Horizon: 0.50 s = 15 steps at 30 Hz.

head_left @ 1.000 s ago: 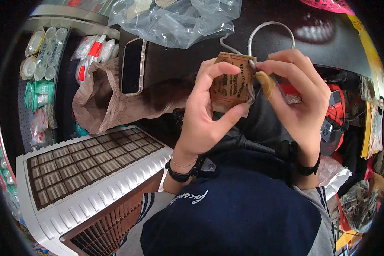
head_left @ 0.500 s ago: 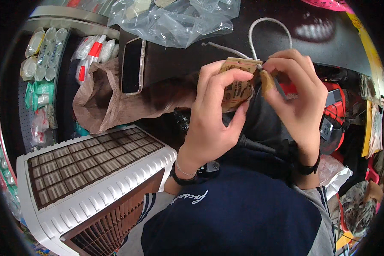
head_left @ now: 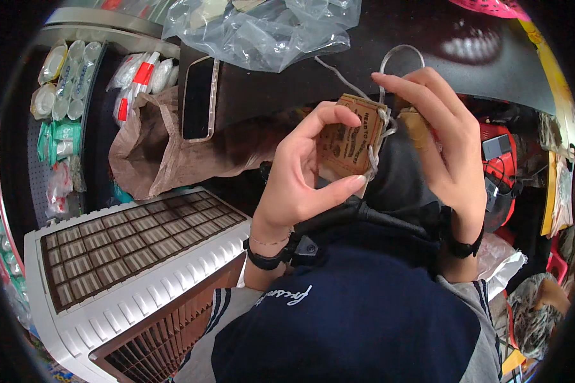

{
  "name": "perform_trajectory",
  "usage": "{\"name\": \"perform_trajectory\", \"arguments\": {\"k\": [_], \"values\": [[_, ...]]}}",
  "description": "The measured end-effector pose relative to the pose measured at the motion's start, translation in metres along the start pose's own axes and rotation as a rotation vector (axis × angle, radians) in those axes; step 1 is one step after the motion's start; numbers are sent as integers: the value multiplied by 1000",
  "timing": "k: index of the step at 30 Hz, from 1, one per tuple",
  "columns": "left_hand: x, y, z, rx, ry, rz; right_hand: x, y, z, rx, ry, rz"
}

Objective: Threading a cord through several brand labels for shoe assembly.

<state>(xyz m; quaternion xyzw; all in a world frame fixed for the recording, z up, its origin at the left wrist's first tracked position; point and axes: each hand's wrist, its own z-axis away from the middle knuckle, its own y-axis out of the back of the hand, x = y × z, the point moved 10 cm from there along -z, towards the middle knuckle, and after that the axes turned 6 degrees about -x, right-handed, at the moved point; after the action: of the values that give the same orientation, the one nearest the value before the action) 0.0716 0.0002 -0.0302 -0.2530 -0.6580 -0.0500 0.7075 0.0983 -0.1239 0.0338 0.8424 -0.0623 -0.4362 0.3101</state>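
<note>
My left hand (head_left: 300,175) grips a small stack of brown printed cards (head_left: 352,142) between thumb and fingers, tilted over my lap. A grey cord (head_left: 345,78) runs along the cards' right edge, seemingly through holes there. Part of it rises in a loop (head_left: 402,48) above the cards, and a loose end trails up and left. Just right of the cards, my right hand (head_left: 450,140) has its fingers apart, the index fingertip close beside the cord. A tan wrap covers part of one of its digits. Whether that fingertip touches the cord I cannot tell.
A dark table (head_left: 255,89) lies ahead, bearing a phone (head_left: 199,99) and a clear plastic bag (head_left: 262,32). A brown bag (head_left: 147,147) sits left, above a white air cooler (head_left: 147,255). Packaged goods hang at far left; a red bag (head_left: 501,153) is at right.
The cards have turned so their printed face shows more, and my left hand has shifted slightly left. My right fingers have parted from the cards' edge, and the cord loop is smaller.
</note>
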Motion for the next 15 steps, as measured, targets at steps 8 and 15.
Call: {"name": "perform_trajectory", "arguments": {"k": [8,15], "values": [[-3,-3,4,-67,18,180,-9,7,0,68,91,323],[8,-5,4,-137,-46,-145,15,2,1,-51,-56,-92]]}}
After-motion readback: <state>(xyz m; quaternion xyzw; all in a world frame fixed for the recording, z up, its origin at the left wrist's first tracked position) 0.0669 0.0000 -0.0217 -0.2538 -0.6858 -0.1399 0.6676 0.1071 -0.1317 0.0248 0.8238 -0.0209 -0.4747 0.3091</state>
